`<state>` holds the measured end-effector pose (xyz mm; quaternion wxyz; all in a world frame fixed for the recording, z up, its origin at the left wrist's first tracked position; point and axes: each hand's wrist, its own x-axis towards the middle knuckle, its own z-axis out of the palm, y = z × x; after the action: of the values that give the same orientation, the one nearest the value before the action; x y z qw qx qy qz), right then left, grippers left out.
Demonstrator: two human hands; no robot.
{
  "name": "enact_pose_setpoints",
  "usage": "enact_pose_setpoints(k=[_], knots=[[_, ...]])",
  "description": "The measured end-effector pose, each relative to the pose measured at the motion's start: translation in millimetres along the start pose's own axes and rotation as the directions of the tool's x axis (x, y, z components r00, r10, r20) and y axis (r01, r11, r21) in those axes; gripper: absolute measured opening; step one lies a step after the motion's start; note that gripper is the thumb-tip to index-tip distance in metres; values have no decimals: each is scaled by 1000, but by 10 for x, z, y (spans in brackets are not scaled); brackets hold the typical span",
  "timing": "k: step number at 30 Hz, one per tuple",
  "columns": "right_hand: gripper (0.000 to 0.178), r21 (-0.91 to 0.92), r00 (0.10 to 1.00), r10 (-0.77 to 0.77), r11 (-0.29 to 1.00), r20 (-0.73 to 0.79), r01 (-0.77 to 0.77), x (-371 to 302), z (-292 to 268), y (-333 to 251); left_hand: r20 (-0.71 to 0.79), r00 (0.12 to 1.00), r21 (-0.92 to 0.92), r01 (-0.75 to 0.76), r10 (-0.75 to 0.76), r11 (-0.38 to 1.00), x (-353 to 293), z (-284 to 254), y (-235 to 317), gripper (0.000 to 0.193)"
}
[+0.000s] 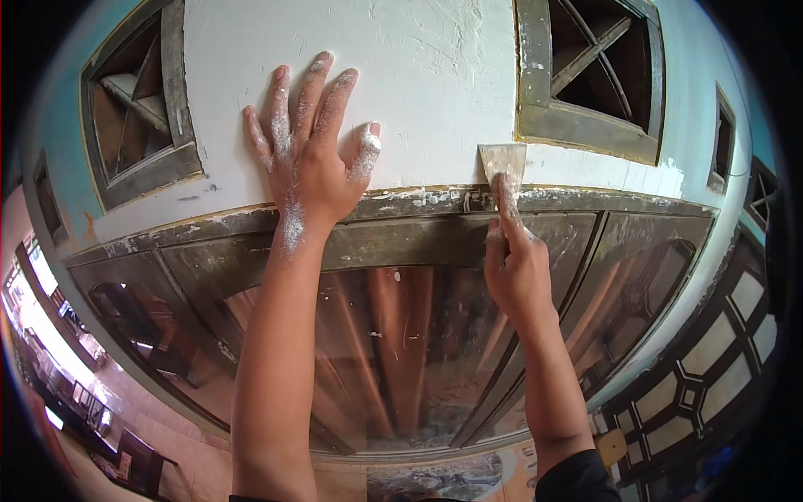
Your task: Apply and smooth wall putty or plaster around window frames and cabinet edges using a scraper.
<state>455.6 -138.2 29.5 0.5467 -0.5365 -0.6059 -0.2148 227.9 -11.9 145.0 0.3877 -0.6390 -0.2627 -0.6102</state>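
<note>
My left hand (pixel 314 159) lies flat on the white wall (pixel 418 92), fingers spread and dusted with white powder. It holds nothing. My right hand (pixel 517 263) is closed round a putty knife (pixel 504 156), its index finger stretched along the blade. The blade points up, its wide edge against the white wall just above the dark wooden window frame (pixel 393 243). The knife's handle is hidden in my fist. White flecks and smears mark the top rail of the frame below both hands.
Wooden vents with crossed bars stand at left (pixel 138 105) and right (pixel 598 58). Below the frame, window glass (pixel 393 360) shows an orange-brown curtain. A dark panelled door (pixel 703 376) stands at lower right, and dark furniture (pixel 138 464) at lower left.
</note>
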Motion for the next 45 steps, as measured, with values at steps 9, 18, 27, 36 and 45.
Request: enact_pose_setpoints(k=[9,18,27,36,45], knots=[[64,-47,995,97,994,28,-96,29,38,-6,5,1000,12,7,-7,1000,-20,-11,-2,57],[64,-13,991,115,993,61,-115,72,-4,-85,-19,1000,-1,2,-2,1000,-27,16,-34,56],[63,-33,1000,14,999,16,-14,48,83,-46,-27,1000,-9,2,-2,1000,-17,43,5,56],[62,27,997,5,1000,71,-7,-3,164,-145,1,1000,0,25,-25,1000,-39,1,-12,56],[55,45,991,-57,997,-117,62,-25,185,-165,73,997,-36,3,-1,999,-7,-78,-90,54]])
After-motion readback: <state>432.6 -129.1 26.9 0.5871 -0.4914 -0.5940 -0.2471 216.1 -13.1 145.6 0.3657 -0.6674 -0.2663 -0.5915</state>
